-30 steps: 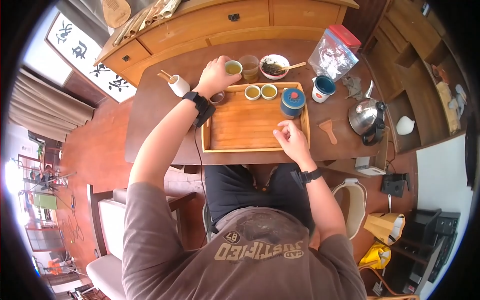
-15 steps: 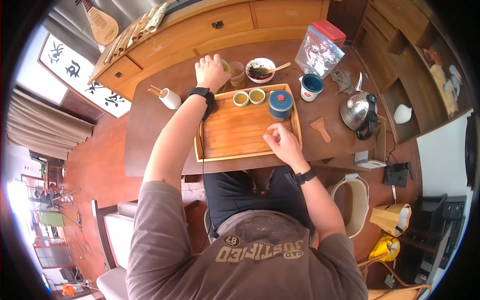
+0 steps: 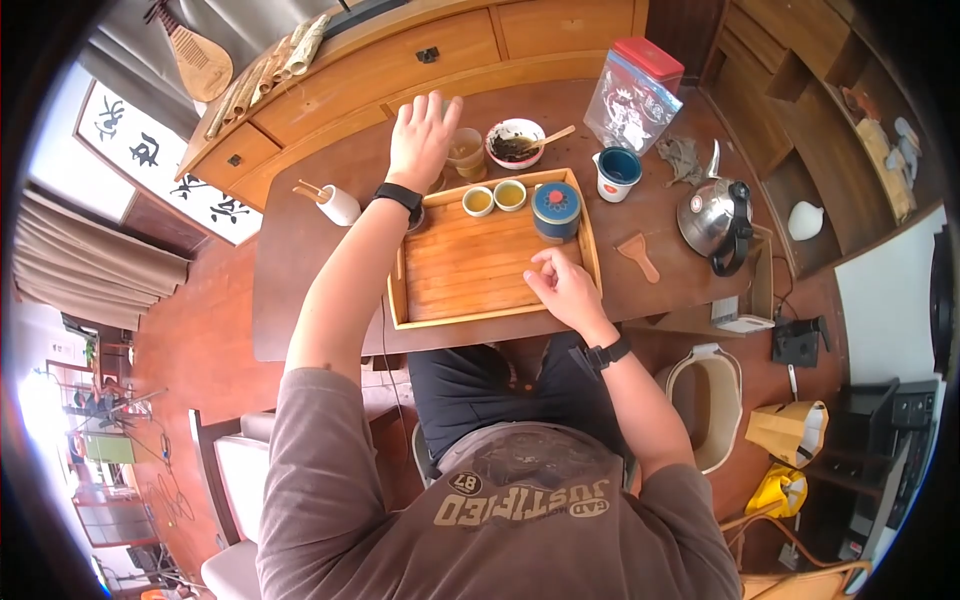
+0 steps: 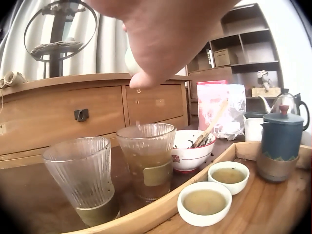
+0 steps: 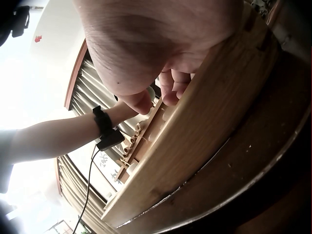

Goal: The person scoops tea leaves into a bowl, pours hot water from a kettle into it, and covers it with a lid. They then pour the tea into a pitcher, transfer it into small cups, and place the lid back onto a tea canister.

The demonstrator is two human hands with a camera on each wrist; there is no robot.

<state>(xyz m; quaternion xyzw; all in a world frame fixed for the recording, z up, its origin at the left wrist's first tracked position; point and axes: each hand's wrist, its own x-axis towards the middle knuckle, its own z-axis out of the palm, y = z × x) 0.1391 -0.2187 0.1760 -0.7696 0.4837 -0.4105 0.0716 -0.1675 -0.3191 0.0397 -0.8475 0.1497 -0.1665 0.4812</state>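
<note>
My left hand (image 3: pixel 420 145) is raised beyond the tray's far left corner and grips a small pale cup (image 4: pixel 130 61), mostly hidden by the hand. Drops fall below it toward a ribbed glass (image 4: pixel 146 168) partly filled with brownish liquid. A second ribbed glass (image 4: pixel 80 168) stands beside that one. My right hand (image 3: pixel 568 290) is over the near right part of the wooden tray (image 3: pixel 440 318), fingers loosely curled, nothing in them. On the tray are two small cups of yellowish tea, a left one (image 3: pixel 477 202) and a right one (image 3: pixel 510 195), and a blue lidded pot (image 3: pixel 556 212).
Behind the tray stands a white bowl (image 3: pixel 502 130) of dark leaves with a wooden spoon. To the right are a dark-blue-lined cup (image 3: pixel 618 175), a wooden scraper (image 3: pixel 638 257), a grey cloth (image 3: pixel 682 160), a zip bag (image 3: pixel 630 105) and a steel kettle (image 3: pixel 708 218). A white utensil holder (image 3: pixel 340 207) stands left.
My left hand has gone from holding the cup upright beside the glass to turning over with it, so the cup is now hidden from the head view. My right hand stays nearly still.
</note>
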